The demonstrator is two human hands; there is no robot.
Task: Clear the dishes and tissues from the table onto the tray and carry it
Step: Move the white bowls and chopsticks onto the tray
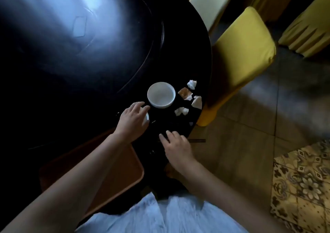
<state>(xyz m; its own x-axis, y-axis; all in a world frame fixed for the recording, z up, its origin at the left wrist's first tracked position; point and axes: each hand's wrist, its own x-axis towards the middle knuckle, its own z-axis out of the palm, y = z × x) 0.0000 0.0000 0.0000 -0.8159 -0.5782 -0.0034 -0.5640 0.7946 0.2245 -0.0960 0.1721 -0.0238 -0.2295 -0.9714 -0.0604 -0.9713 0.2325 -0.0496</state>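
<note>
Progress: early, brown plastic tray (125, 175) bare | left hand (133, 119) grip closed over small white cup (146, 116) | right hand (175, 146) grip apart, flat on dark round surface (89, 72) | left: white ceramic bowl (161, 94), crumpled white tissues (181, 111)

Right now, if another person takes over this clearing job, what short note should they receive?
Left hand: closed over a small white cup on the black table, not yet lifted.
Right hand: open, empty, near the table edge.
White bowl stands empty beside the cup. Crumpled tissues lie to its right, near the edge.
Brown tray is beside the person, nothing visible on it.
Done: nothing loaded yet.
Left: cup, bowl and tissues onto the tray, then carry it.
</note>
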